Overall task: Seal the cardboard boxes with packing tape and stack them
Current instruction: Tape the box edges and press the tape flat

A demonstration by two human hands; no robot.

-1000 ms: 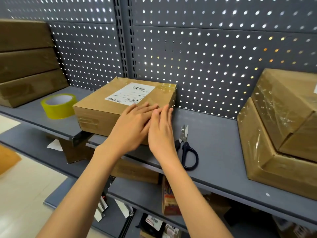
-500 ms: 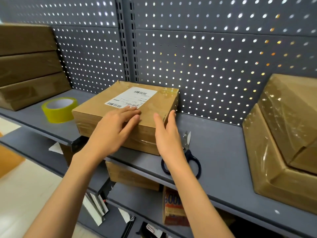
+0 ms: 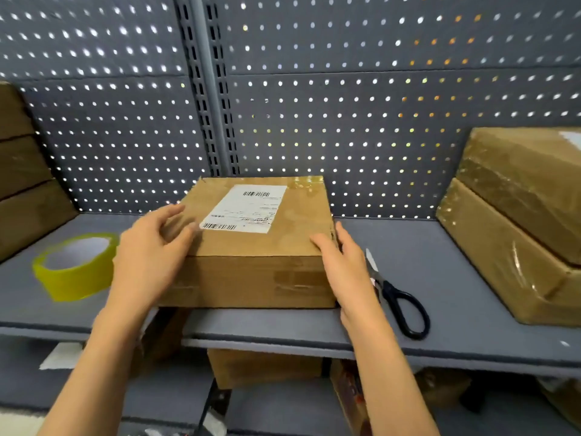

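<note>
- On the grey metal shelf (image 3: pixel 440 278), at mid-width against the perforated back panel (image 3: pixel 377 121), sits the flat brown cardboard box with a white shipping label (image 3: pixel 251 243); clear tape glints along its far top edge and tape strips show on its near face
- Left hand (image 3: pixel 151 253): fingers spread and fairly straight, laid over the near left top corner of the box, palm against the left side; pressing, not clasping
- Right hand (image 3: pixel 342 265): fingers straight along the right side wall, thumb resting on the top near the right edge; likewise flat against the box
- Step in hand, by judgement: sealing of this box appears complete; both hands bracket it as if to lift or shift it for stacking
- Next move calls for even pressure from both sides and a level lift, clearing the black-handled scissors (image 3: pixel 399 297) lying just right of the box
- Likely destination: the stack of two tape-wrapped brown cartons (image 3: pixel 518 221) at far right, or the pile of brown cardboard boxes (image 3: pixel 25 190) at far left; which one cannot be told
- The roll of yellow-tinted packing tape (image 3: pixel 75 265) lies on its side left of the box, untouched
- Containers: every box in view is closed; contents cannot be seen
- Lower shelf holds further cartons (image 3: pixel 264 366), partly hidden
</note>
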